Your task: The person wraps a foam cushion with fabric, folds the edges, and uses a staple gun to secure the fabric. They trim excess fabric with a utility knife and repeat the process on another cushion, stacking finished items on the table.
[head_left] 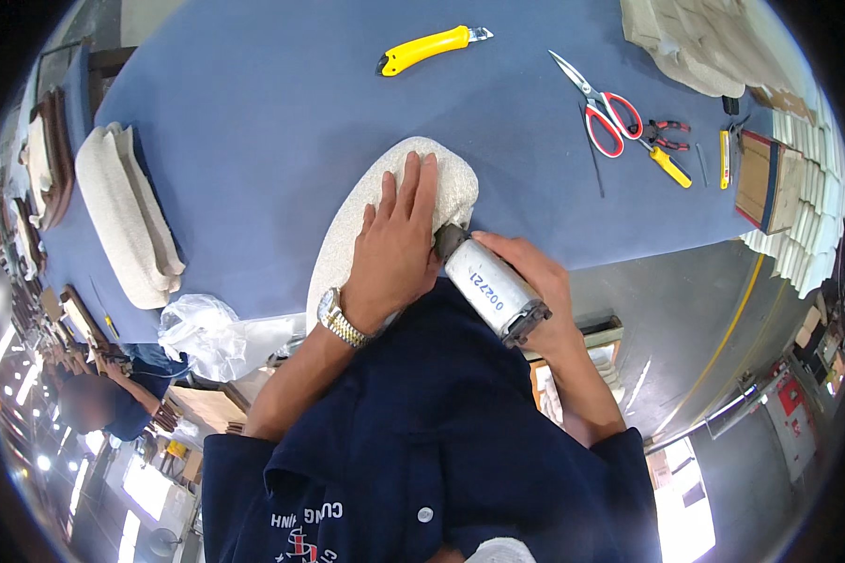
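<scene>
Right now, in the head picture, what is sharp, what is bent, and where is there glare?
Head view: the left hand on the white pad and the right hand holding the grey tool are sharp; the blue table edge bends toward the rim; bright glare at the lower corners; the person at lower left is blurred.

Counter (282, 103) showing matt blue cloth; oval pad (371, 202) looking rough, nubbly off-white fabric; cylindrical tool (491, 286) showing smooth grey metal; knife handle (422, 49) gleaming glossy yellow plastic.

Hands (399, 249) on cushion (366, 211), tool (491, 284).
</scene>
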Motion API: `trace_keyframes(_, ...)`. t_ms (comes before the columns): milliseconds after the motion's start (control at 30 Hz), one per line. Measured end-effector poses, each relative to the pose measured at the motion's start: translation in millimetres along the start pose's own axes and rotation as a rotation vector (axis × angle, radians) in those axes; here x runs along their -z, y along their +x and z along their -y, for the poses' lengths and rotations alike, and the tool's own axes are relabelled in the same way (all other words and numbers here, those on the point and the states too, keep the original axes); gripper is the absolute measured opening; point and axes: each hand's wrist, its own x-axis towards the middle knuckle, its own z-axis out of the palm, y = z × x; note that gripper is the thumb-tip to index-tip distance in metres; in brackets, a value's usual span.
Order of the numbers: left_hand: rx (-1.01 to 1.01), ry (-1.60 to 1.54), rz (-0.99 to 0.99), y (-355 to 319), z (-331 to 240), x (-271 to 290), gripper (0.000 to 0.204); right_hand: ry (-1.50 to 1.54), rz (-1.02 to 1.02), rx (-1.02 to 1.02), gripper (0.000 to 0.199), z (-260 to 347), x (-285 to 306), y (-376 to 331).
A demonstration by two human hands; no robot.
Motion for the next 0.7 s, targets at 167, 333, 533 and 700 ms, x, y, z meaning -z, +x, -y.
trace_keyframes(167,0.032,0.006,-0.021,5,-3,-5,0.111,-0.020,-0.057,-0.035,0.061,-8,-8,0)
trace_keyframes(333,0.034,-0.060,-0.112,0,1,-18,0.109,-0.039,-0.078,0.000,0.055,-30,-8,-12)
trace_keyframes(533,0.089,-0.126,-0.249,-22,-4,-47,0.109,-0.249,-0.174,0.116,0.059,-40,26,-43)
trace_keyframes(700,-0.087,-0.301,-0.359,-48,29,-66,0.082,-0.644,-0.352,-0.123,0.062,-97,39,-20)
